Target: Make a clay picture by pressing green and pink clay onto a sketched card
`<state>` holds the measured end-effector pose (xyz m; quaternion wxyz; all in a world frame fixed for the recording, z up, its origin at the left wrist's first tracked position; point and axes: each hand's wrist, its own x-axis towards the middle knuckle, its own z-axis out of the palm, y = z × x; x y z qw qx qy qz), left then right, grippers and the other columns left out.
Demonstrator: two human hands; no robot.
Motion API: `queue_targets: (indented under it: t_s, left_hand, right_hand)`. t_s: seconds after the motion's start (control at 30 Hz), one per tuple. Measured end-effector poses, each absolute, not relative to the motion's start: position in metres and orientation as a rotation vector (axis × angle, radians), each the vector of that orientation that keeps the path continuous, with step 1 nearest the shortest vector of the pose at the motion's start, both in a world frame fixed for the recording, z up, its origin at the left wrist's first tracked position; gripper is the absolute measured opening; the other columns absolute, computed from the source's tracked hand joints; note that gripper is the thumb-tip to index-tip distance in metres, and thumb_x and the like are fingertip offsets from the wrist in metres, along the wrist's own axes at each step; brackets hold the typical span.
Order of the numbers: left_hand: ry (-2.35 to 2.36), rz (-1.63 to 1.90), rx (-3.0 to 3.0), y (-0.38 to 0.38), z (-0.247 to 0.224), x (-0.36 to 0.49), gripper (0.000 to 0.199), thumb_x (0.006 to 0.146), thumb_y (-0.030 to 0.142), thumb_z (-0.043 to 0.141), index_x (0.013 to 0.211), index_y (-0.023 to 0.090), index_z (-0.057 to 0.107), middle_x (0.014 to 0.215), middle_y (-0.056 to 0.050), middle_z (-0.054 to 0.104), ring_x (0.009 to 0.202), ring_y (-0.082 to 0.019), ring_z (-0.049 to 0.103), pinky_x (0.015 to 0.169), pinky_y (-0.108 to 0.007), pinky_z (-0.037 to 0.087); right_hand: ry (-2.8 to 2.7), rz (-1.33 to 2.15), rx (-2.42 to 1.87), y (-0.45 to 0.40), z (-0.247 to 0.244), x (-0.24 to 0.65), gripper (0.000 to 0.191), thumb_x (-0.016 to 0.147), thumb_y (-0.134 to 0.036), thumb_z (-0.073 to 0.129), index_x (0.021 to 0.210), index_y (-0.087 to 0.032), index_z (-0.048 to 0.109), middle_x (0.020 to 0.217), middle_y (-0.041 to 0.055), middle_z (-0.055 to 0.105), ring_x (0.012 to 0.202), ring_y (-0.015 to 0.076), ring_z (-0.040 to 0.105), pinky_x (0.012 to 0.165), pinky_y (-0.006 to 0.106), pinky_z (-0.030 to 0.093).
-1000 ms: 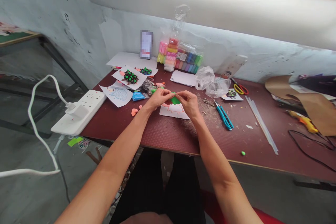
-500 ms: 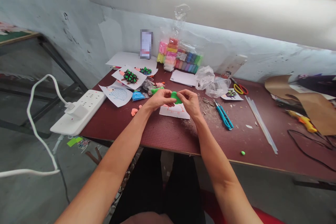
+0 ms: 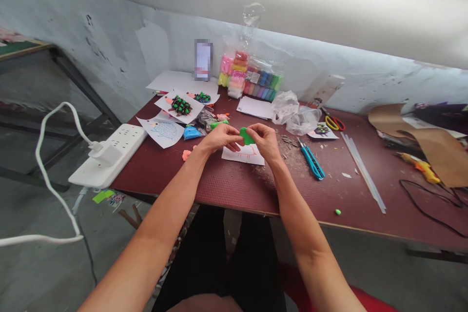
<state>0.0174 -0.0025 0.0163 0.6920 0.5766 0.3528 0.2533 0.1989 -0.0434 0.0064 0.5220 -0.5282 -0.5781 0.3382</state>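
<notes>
A flattened piece of green clay [image 3: 246,135] is held up between my two hands, above a white paper with an orange drawing [image 3: 243,155]. My right hand [image 3: 263,138] pinches its right side. On the other side, the fingers of my left hand [image 3: 224,138] are pressed together at the clay's left edge. Pink clay lumps [image 3: 186,154] lie on the table left of the paper. Behind my left hand are a blue clay packet [image 3: 191,132] and more green clay [image 3: 218,124].
A teal cutter [image 3: 311,159], scissors [image 3: 334,123] and clear glue sticks [image 3: 362,172] lie to the right. A white power strip [image 3: 109,156] sits at the left edge. Clay packs [image 3: 252,80], a phone [image 3: 203,60] and decorated hedgehog papers [image 3: 179,106] are further back.
The green clay shows more of its left part, as the left fingers have shifted slightly on it. The right hand stays nearly in place.
</notes>
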Motion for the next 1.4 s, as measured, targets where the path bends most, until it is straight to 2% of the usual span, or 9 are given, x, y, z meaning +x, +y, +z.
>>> queue_targets:
  t_s: [0.17,0.37,0.6,0.83,0.93,1.03,1.1,1.23,1.4]
  left_hand:
    - [0.834,0.616,1.312,-0.004,0.018,0.019,0.037,0.073,0.04,0.093,0.08,0.009,0.075,0.076,-0.01,0.079,0.054,-0.013,0.07,0.053,-0.022,0.057]
    - [0.783,0.617,1.362,-0.007,0.023,0.017,0.037,0.072,0.04,0.094,0.084,0.009,0.077,0.082,-0.01,0.08,0.058,-0.013,0.071,0.056,-0.022,0.059]
    - [0.833,0.668,1.387,-0.005,0.02,0.02,0.038,0.072,0.04,0.094,0.081,0.008,0.075,0.074,-0.008,0.078,0.052,-0.011,0.067,0.052,-0.021,0.055]
    - [0.667,0.639,1.34,-0.002,0.017,0.015,0.059,0.062,0.039,0.1,0.105,0.009,0.072,0.081,-0.008,0.079,0.06,-0.015,0.073,0.058,-0.025,0.06]
    - [0.707,0.651,1.322,-0.001,0.016,0.014,0.05,0.067,0.039,0.097,0.098,0.008,0.073,0.08,-0.008,0.078,0.065,-0.017,0.075,0.062,-0.026,0.062]
    - [0.784,0.738,1.275,0.0,0.015,0.016,0.037,0.074,0.034,0.093,0.092,0.008,0.072,0.077,-0.007,0.077,0.063,-0.016,0.075,0.062,-0.026,0.062]
    - [0.801,0.785,1.245,0.001,0.014,0.016,0.031,0.076,0.028,0.091,0.09,0.008,0.071,0.074,-0.006,0.076,0.06,-0.015,0.073,0.06,-0.026,0.062]
    - [0.775,0.775,1.245,0.003,0.012,0.015,0.025,0.079,0.02,0.087,0.092,0.007,0.071,0.072,-0.005,0.076,0.06,-0.015,0.073,0.061,-0.026,0.062]
    - [0.713,0.668,1.291,0.006,0.009,0.011,0.034,0.074,0.025,0.091,0.097,0.008,0.072,0.081,-0.007,0.078,0.065,-0.014,0.074,0.065,-0.026,0.062]
  right_hand:
    - [-1.36,0.875,-1.267,-0.044,0.005,0.198,0.046,0.076,-0.061,0.075,0.098,-0.021,0.072,0.076,0.0001,0.069,0.064,0.0126,0.058,0.059,0.026,0.049]
    - [-1.342,0.904,-1.271,-0.043,0.005,0.202,0.043,0.071,-0.06,0.081,0.079,-0.02,0.068,0.066,-0.002,0.064,0.059,0.0111,0.054,0.055,0.025,0.047]
    - [-1.326,0.981,-1.236,-0.045,0.008,0.2,0.043,0.069,-0.058,0.084,0.076,-0.02,0.065,0.066,-0.0015,0.064,0.059,0.0108,0.055,0.054,0.025,0.046]
    - [-1.365,0.986,-1.251,-0.045,0.007,0.2,0.046,0.07,-0.062,0.083,0.078,-0.02,0.066,0.066,-0.0011,0.064,0.058,0.0114,0.055,0.054,0.026,0.046]
    - [-1.402,0.995,-1.255,-0.045,0.008,0.201,0.045,0.072,-0.062,0.081,0.082,-0.02,0.069,0.068,-0.0004,0.066,0.059,0.0121,0.056,0.054,0.026,0.048]
    - [-1.393,1.038,-1.25,-0.046,0.009,0.204,0.048,0.073,-0.059,0.082,0.099,-0.021,0.069,0.073,-0.0006,0.069,0.061,0.0127,0.06,0.056,0.027,0.051]
    - [-1.373,1.073,-1.265,-0.047,0.009,0.207,0.055,0.068,-0.052,0.088,0.108,-0.022,0.065,0.074,-0.0016,0.07,0.061,0.0135,0.062,0.057,0.028,0.053]
    - [-1.401,1.139,-1.273,-0.046,0.007,0.213,0.053,0.062,-0.04,0.091,0.1,-0.021,0.06,0.069,-0.0025,0.068,0.062,0.0147,0.064,0.058,0.029,0.053]
    - [-1.426,1.139,-1.285,-0.045,0.007,0.216,0.044,0.062,-0.033,0.083,0.098,-0.02,0.061,0.069,-0.0034,0.067,0.058,0.012,0.059,0.052,0.025,0.045]
